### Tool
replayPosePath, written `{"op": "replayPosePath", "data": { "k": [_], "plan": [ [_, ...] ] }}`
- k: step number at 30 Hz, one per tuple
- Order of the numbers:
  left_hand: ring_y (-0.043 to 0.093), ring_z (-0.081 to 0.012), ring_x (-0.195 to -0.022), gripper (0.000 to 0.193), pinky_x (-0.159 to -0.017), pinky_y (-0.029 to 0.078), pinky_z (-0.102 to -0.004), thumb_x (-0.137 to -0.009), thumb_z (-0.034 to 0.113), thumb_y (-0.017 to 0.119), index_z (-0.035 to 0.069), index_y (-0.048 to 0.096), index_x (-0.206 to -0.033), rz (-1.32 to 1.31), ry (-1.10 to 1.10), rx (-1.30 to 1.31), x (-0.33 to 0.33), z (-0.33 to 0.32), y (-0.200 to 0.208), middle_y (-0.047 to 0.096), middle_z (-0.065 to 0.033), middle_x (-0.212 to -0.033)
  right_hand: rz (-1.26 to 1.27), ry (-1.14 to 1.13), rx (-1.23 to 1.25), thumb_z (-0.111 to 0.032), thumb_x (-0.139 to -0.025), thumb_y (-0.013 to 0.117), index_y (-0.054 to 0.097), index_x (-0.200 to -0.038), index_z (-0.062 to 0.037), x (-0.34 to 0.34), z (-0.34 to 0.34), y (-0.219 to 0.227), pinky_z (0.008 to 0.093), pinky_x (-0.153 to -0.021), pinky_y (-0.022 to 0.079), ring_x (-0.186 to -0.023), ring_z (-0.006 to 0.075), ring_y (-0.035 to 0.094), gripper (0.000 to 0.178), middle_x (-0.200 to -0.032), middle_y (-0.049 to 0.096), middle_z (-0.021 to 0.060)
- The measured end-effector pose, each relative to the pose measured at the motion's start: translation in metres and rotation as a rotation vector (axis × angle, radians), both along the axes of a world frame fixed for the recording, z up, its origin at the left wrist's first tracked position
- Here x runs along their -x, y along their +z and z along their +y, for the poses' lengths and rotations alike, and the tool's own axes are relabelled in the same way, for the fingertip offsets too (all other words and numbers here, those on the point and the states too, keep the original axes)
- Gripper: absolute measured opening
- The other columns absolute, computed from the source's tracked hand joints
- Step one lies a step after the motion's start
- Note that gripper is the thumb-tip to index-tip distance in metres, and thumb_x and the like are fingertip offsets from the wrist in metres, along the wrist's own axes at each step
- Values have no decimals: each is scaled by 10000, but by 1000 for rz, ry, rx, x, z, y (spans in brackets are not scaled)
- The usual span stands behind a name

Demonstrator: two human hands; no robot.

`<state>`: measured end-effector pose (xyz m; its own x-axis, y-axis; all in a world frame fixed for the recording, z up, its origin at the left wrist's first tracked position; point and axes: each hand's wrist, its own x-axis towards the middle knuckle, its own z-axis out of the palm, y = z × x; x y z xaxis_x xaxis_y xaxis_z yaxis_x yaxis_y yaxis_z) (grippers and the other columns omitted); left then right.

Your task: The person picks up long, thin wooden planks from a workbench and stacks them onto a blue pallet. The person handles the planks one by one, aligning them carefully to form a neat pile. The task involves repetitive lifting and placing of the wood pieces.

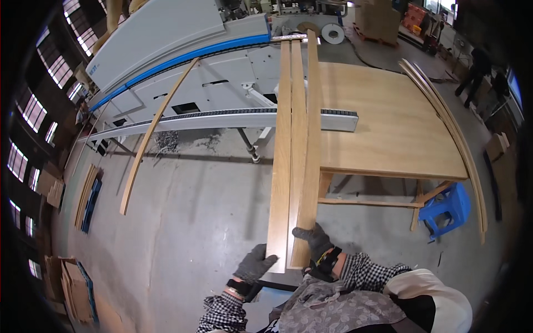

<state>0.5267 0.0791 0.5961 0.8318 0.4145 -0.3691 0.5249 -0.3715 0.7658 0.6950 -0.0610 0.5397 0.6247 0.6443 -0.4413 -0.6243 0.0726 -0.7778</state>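
Left hand (254,264), grey glove, clenched on near end of left wooden strip (280,166). Right hand (315,240), grey glove, clenched on near end of right wooden strip (309,155). Middle strip (298,139) between the two, edges touching; grip on it cannot be told. All 3 strips run lengthwise away from body, far ends at machine outfeed (288,38). Right strip overlaps left edge of wooden desk (388,127). Blue stool (448,208) under desk's near-right corner. Thin curved strips (444,116) along desk's right edge. Another strip (155,127) leans vs. white-blue machine (166,33). Concrete floor (189,222) below.
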Motion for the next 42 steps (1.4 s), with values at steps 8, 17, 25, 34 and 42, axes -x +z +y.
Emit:
{"op": "replayPosePath", "data": {
  "k": [8,17,25,34,42],
  "plan": [
    [614,-232,-921,386,-823,483,-349,-873,261,656,-7,572,-1139,-97,167,408,-19,-75,-17,650,-147,-1012,-165,66,158,-174,-731,777,639,-1054,-17,-30,-94,61,343,-704,518,-776,212,636,384,-874,671,65],
    [622,-198,-947,433,-848,486,-329,-966,354,494,29,562,-1244,73,-373,187,-127,-184,-39,681,-112,-1034,-102,197,-67,-90,-783,722,551,-1153,-22,-88,-220,16,330,-668,536,-762,201,644,413,-901,640,73],
    [573,-304,-1093,492,-951,465,-412,-873,301,657,34,482,-1247,-324,307,1327,-285,-302,-67,580,-147,-1210,-125,318,107,-261,-771,756,534,-1217,12,-101,-426,43,303,-869,450,-1001,138,548,567,-1061,627,85],
    [636,-337,-932,418,-849,533,-512,-898,348,630,34,531,-1155,22,259,1372,-319,-425,-60,621,-171,-985,872,76,-426,-291,-855,643,431,-1307,12,-52,-542,-14,384,-958,483,-1045,251,612,584,-1143,604,150],
    [645,-255,-869,571,-770,523,-373,-893,513,564,-11,561,-1121,81,55,788,-344,-439,-107,646,-159,-951,842,95,-524,-382,-940,508,467,-1301,-58,-58,-533,-56,442,-977,465,-1059,260,603,487,-1170,597,104]
  ]
}}
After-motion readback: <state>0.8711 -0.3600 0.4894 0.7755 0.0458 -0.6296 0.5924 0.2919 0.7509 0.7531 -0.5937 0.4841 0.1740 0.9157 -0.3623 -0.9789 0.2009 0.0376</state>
